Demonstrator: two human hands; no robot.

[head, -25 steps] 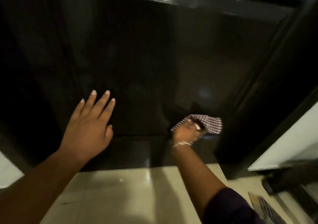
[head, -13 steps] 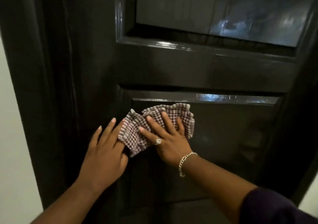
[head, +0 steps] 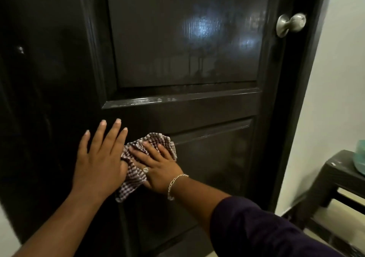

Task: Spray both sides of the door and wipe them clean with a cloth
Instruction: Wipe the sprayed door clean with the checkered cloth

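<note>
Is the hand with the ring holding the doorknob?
No, the right hand presses the checked cloth flat on the door, far below the doorknob.

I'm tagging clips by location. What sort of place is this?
Probably indoors in a home: a dark glossy panelled door with a round metal knob, plain pale walls, and a dark plastic stool beside the doorway.

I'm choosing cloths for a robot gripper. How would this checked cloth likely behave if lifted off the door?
Probably floppy: the checked cloth bunches in folds under the right hand pressing it to the door. Likely light, since thin edges ruffle. Its loose corner hangs below, so it would drape.
</note>
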